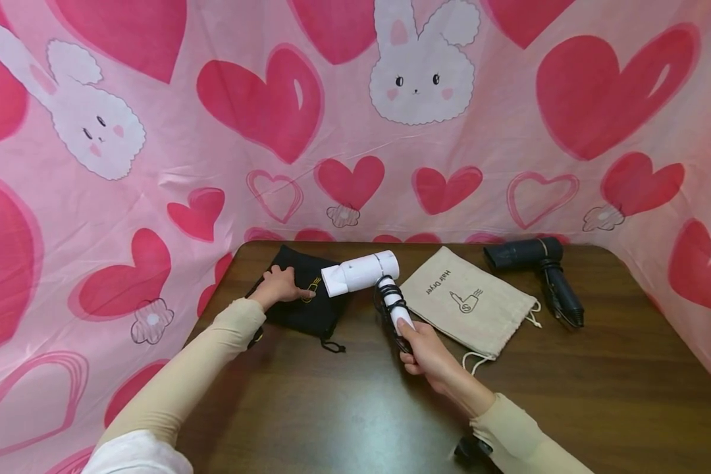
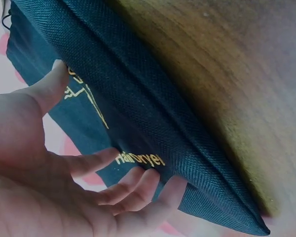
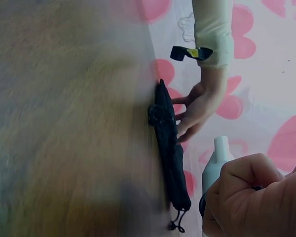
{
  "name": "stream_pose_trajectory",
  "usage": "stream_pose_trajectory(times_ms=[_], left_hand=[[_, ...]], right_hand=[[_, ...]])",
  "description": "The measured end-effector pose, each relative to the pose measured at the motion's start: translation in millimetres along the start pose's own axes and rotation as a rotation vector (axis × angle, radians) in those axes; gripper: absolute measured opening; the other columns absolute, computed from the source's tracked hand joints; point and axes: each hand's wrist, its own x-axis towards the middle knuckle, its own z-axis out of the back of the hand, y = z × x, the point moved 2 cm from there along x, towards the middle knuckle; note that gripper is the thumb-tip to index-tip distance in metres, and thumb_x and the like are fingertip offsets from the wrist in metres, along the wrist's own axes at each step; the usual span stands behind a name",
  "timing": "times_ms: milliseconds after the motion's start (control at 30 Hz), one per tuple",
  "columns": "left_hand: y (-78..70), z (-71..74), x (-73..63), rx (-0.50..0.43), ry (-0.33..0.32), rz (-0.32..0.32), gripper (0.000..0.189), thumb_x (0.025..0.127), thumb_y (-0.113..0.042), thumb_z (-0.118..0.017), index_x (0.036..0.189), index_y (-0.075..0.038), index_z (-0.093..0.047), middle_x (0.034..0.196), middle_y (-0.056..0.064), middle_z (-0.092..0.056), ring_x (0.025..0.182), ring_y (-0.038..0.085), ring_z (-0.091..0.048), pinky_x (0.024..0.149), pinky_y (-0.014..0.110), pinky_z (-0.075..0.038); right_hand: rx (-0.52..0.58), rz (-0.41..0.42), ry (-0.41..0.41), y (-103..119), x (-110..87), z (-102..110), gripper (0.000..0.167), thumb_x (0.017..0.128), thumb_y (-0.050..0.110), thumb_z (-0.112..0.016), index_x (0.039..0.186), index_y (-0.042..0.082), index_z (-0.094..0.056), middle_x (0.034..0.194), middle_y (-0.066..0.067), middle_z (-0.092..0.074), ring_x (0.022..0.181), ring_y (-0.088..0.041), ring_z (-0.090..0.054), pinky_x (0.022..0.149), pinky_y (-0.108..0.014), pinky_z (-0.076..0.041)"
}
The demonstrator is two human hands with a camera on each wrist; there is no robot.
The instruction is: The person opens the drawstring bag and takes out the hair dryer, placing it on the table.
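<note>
My right hand [image 1: 428, 352] grips the handle of a white hair dryer [image 1: 361, 271], its black cord wound around the handle. The dryer's nozzle points left, by the right side of a black drawstring pouch [image 1: 293, 316]. My left hand [image 1: 280, 287] rests on that pouch with fingers spread and fingertips touching the cloth. In the left wrist view, gold "Hair Dryer" lettering [image 2: 138, 159] shows beside the fingertips. The right wrist view shows the pouch [image 3: 171, 153] lying flat, with the white dryer [image 3: 218, 163] partly hidden behind my right hand.
A beige drawstring pouch [image 1: 471, 299] printed "Hair Dryer" lies right of the white dryer. Farther right is a black hair dryer [image 1: 530, 257] with its cord wrapped. All lie on a brown wooden table [image 1: 332, 408]. A pink heart-patterned cloth [image 1: 343, 131] hangs behind and at the sides.
</note>
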Motion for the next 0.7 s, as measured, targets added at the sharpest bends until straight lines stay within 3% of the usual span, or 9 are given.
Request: stream_pose_trajectory(times_ms=[300,500,700], left_hand=[[7.8,3.0,5.6,-0.006,0.054,-0.015,0.094,0.089,-0.05,-0.081,0.154,0.004,-0.041,0.148,0.036,-0.033,0.138,0.054,-0.031,0.108,0.072,-0.035],[20.7,7.9,14.1,0.019,0.129,-0.043,0.099,0.091,-0.044,-0.079,0.164,-0.001,-0.028,0.155,0.034,-0.025,0.142,0.053,-0.025,0.111,0.072,-0.03],[25.8,17.6,14.3,0.031,0.148,-0.075,0.098,0.09,-0.039,-0.082,0.164,-0.002,-0.03,0.153,0.034,-0.029,0.136,0.053,-0.032,0.107,0.073,-0.034]], right_hand=[[0.064,0.014,0.006,-2.5,7.1,-10.7,0.034,0.116,0.023,-0.039,0.123,-0.01,-0.043,0.075,-0.001,-0.039,0.052,-0.005,-0.029,0.042,-0.016,-0.022],[0.086,0.013,-0.011,-0.8,9.0,-9.5,0.033,0.116,0.023,-0.038,0.123,-0.008,-0.045,0.076,-0.001,-0.04,0.053,-0.005,-0.03,0.043,-0.016,-0.023],[0.105,0.018,-0.007,2.9,10.1,-9.0,0.032,0.116,0.024,-0.038,0.123,-0.007,-0.043,0.078,-0.002,-0.039,0.054,-0.006,-0.03,0.044,-0.016,-0.023]])
